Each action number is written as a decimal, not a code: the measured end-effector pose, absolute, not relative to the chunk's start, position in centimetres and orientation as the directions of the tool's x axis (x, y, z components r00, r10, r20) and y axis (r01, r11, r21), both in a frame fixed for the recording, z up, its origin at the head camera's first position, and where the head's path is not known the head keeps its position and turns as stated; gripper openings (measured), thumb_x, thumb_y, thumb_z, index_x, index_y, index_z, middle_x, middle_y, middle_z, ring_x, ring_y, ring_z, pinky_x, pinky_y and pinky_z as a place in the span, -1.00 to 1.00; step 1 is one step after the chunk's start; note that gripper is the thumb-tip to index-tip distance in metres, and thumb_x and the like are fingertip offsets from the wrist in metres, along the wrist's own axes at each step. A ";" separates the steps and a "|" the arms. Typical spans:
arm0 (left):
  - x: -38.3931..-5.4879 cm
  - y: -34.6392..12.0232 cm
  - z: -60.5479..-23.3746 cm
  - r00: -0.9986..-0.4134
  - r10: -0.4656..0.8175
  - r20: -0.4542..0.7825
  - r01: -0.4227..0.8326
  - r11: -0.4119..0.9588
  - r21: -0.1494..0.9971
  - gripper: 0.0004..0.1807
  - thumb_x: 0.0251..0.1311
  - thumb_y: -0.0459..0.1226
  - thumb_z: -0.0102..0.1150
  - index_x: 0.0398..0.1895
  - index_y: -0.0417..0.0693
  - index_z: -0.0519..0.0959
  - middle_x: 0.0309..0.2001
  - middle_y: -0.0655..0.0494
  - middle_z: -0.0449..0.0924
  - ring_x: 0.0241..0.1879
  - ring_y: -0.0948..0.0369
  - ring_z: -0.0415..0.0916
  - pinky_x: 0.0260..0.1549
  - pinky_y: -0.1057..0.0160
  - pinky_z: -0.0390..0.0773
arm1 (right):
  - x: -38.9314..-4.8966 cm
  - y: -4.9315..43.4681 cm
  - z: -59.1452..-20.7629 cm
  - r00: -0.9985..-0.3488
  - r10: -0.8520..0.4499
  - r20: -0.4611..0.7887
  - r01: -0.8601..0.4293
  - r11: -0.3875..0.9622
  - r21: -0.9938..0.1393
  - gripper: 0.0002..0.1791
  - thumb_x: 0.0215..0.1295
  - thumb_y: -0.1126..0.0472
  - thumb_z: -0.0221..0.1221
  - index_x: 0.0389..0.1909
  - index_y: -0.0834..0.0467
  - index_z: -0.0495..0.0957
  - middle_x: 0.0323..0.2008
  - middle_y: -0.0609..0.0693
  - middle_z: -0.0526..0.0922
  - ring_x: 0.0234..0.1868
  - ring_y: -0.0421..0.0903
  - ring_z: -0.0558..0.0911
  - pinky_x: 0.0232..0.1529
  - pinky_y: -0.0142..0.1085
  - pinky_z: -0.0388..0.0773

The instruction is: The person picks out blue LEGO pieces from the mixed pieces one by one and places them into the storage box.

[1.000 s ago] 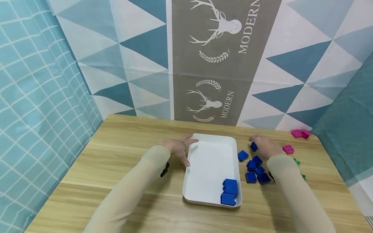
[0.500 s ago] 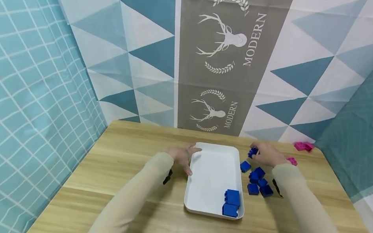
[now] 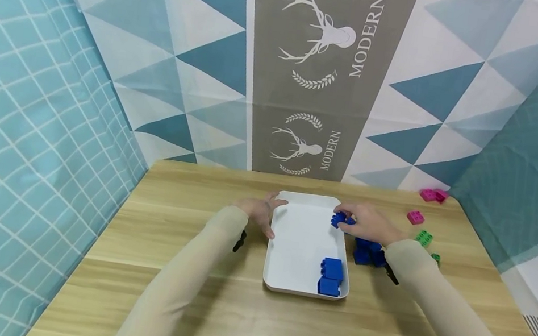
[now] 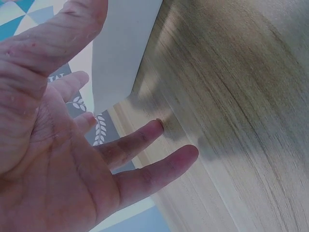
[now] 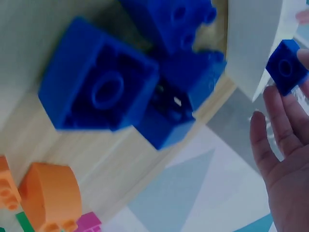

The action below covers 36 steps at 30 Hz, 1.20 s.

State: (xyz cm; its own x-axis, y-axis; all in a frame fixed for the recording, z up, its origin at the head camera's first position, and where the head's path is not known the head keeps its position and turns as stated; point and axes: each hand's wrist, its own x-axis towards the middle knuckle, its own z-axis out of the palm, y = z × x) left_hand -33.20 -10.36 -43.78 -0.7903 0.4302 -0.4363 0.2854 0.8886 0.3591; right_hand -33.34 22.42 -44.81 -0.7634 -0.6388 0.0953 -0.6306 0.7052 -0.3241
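A small blue toy building block (image 3: 338,219) is pinched in the fingers of my right hand (image 3: 370,222), over the right rim of the white tray (image 3: 297,241). The right wrist view shows the same held block (image 5: 286,67) from its hollow side. At the tray's left rim is my left hand (image 3: 258,210), fingers spread and holding nothing; the left wrist view shows its palm beside the tray wall. Two larger blue blocks (image 3: 332,270) sit in the tray's near right corner. Loose blue blocks (image 3: 364,252) lie right of the tray, partly hidden under my right wrist.
Farther right on the wooden table (image 3: 177,235) are green blocks (image 3: 424,238), a pink block (image 3: 415,217) and more pink ones (image 3: 433,195) by the back edge. Orange blocks (image 5: 50,195) show only in the right wrist view. Patterned cloth hangs behind the table.
My right hand has carried the blue block left, from beyond the loose blocks to the tray's right rim. The left hand stays at the left rim. The head view has shifted slightly.
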 end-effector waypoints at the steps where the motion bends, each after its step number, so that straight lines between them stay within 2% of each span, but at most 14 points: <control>1: -33.3 -10.3 -43.7 -0.791 0.427 -0.438 0.284 0.890 0.356 0.24 0.05 -0.04 0.55 0.68 0.29 -0.12 0.68 0.05 -0.48 0.59 -0.18 -0.06 0.44 -0.26 0.23 | -33.2 22.3 -44.9 -0.752 -0.653 0.090 -0.646 0.702 -0.301 -0.61 0.30 0.14 0.34 0.11 0.19 0.66 -0.03 0.11 0.73 -0.02 0.08 0.68 0.11 0.09 0.65; 4: -33.5 -10.2 -43.5 -0.790 0.413 -0.453 0.277 0.900 0.337 0.25 0.03 0.00 0.54 0.67 0.33 -0.12 0.68 0.11 -0.50 0.58 -0.19 0.00 0.43 -0.25 0.26 | -32.8 21.9 -45.4 -0.724 -0.687 0.059 -0.680 0.697 -0.225 -0.64 0.24 0.14 0.38 0.05 0.13 0.70 0.02 0.10 0.73 0.09 0.12 0.65 0.20 0.11 0.59; 9: -33.5 -10.1 -43.3 -0.788 0.389 -0.477 0.257 0.912 0.319 0.27 0.00 0.02 0.55 0.67 0.39 -0.13 0.67 0.17 -0.54 0.55 -0.21 0.06 0.40 -0.30 0.28 | -31.8 21.5 -45.9 -0.681 -0.730 0.059 -0.730 0.669 -0.144 -0.70 0.13 0.13 0.42 -0.08 0.05 0.75 -0.12 0.02 0.76 0.00 0.09 0.56 0.10 0.06 0.58; 12: -33.5 -10.1 -43.2 -0.789 0.383 -0.480 0.250 0.914 0.319 0.27 0.00 0.02 0.55 0.67 0.40 -0.14 0.67 0.19 -0.54 0.57 -0.21 0.03 0.40 -0.35 0.24 | -31.0 21.6 -46.3 -0.667 -0.741 0.079 -0.744 0.657 -0.120 -0.71 0.14 0.13 0.41 -0.09 0.01 0.76 -0.11 0.00 0.78 0.06 0.13 0.51 0.14 0.10 0.50; 18: -33.2 -10.2 -43.1 -0.788 0.383 -0.483 0.235 0.911 0.338 0.26 0.01 0.00 0.55 0.67 0.38 -0.14 0.68 0.17 -0.53 0.56 -0.23 0.02 0.39 -0.35 0.25 | -29.9 22.1 -47.2 -0.670 -0.741 0.050 -0.737 0.656 -0.163 -0.71 0.24 0.14 0.29 -0.01 -0.05 0.74 0.02 -0.02 0.76 0.33 0.20 0.41 0.37 0.32 0.24; 25: -33.5 -10.3 -43.1 -0.794 0.385 -0.470 0.243 0.910 0.336 0.29 0.01 0.00 0.53 0.68 0.34 -0.19 0.68 0.15 -0.52 0.54 -0.22 0.08 0.34 -0.29 0.35 | -28.9 21.9 -47.1 -0.675 -0.738 0.021 -0.719 0.651 -0.243 -0.71 0.30 0.18 0.15 -0.03 -0.04 0.74 0.01 -0.06 0.75 0.33 0.16 0.42 0.41 0.40 0.11; 28: -33.4 -10.3 -42.9 -0.792 0.390 -0.470 0.245 0.908 0.341 0.28 0.02 0.01 0.52 0.68 0.34 -0.19 0.68 0.14 -0.53 0.56 -0.22 0.05 0.34 -0.30 0.35 | -28.6 22.0 -47.3 -0.674 -0.738 0.021 -0.717 0.648 -0.257 -0.70 0.29 0.20 0.12 -0.05 -0.03 0.74 0.02 -0.04 0.75 0.32 0.16 0.43 0.40 0.38 0.12; 33: -33.3 -10.2 -43.0 -0.793 0.390 -0.468 0.253 0.910 0.328 0.28 0.01 0.02 0.53 0.68 0.35 -0.18 0.68 0.14 -0.51 0.53 -0.22 0.11 0.29 -0.28 0.42 | -28.1 21.9 -47.6 -0.661 -0.749 0.032 -0.730 0.633 -0.259 -0.72 0.26 0.21 0.12 -0.09 -0.02 0.72 0.01 -0.05 0.75 0.28 0.16 0.47 0.41 0.33 0.16; 36: -33.2 -10.1 -43.1 -0.795 0.391 -0.463 0.257 0.909 0.327 0.29 0.01 0.01 0.54 0.68 0.34 -0.18 0.68 0.12 -0.51 0.52 -0.23 0.13 0.31 -0.29 0.39 | -27.8 21.9 -47.7 -0.670 -0.742 0.027 -0.721 0.642 -0.259 -0.68 0.27 0.21 0.12 0.00 -0.01 0.69 0.05 -0.03 0.73 0.27 0.16 0.48 0.42 0.33 0.15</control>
